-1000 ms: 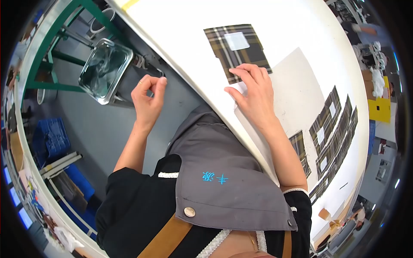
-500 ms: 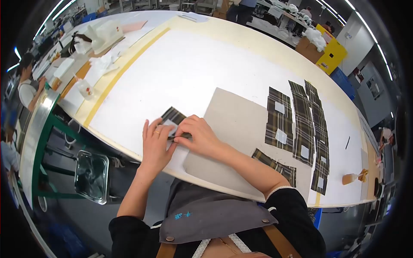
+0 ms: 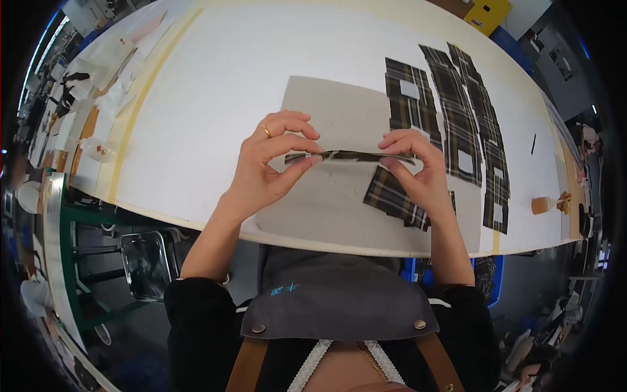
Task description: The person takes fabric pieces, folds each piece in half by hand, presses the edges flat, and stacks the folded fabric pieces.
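Note:
A plaid fabric piece is stretched edge-on between my hands, above the grey board. My left hand, with a ring on one finger, pinches its left end between thumb and fingertips. At the other end, the thumb and fingers of my right hand are closed on the fabric. The flat faces of the piece are mostly hidden at this angle. Just below my right hand, more plaid fabric lies on the board, partly covered by the wrist.
Rows of plaid pieces with white patches lie to the right. Beyond them are a dark thin stick and a small amber bottle. Plastic bottles and papers line the left of the white table. A metal stool stands below.
Both hands have moved right and apart, lifting the plaid piece off the white table to above the grey board. It is now held level by both ends. The view has tilted downward.

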Motion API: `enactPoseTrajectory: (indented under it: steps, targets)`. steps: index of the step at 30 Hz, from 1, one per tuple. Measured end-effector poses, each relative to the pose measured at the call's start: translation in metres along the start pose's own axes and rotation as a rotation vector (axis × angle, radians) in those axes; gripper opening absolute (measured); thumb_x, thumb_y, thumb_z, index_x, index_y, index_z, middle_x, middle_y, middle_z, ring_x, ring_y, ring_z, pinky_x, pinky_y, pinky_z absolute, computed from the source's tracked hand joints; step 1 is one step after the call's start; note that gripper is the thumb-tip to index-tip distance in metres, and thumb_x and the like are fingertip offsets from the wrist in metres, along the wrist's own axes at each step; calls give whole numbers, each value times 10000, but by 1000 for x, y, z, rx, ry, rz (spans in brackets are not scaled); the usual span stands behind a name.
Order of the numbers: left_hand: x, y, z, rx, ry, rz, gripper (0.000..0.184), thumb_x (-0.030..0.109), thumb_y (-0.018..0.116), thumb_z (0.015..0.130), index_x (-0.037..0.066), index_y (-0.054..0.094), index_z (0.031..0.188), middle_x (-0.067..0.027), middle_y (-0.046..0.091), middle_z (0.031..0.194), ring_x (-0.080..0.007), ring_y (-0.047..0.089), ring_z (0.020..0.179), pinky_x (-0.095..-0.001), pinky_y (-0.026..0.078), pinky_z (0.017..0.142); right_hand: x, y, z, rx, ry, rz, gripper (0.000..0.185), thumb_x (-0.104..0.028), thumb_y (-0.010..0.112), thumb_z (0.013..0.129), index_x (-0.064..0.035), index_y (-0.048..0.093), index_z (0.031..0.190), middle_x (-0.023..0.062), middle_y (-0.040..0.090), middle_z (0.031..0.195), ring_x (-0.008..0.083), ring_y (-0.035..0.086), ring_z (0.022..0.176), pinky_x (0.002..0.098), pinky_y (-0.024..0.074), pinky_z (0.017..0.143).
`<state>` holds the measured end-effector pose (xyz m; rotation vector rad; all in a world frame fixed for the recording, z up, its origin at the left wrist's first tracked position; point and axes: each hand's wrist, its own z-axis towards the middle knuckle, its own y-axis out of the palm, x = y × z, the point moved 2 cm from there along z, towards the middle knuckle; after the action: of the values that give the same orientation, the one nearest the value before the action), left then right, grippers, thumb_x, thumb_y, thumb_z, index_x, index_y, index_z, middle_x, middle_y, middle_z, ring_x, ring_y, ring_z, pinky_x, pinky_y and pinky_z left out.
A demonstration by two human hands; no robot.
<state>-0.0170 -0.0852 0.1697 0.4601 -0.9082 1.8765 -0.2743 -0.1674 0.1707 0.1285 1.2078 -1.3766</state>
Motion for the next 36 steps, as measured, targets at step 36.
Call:
enactPoseTrajectory:
  steps: [36]
  targets:
    - [-5,33,-76,-483,-483,44,139,-24,727,716,31,652,820,-81,733,1069,-314,596,1191,-406,489,965,32,-24,-127,53,157,-644,174,-36,765,763,-79,709,923,40,701,997,245,668,953,388,505,871]
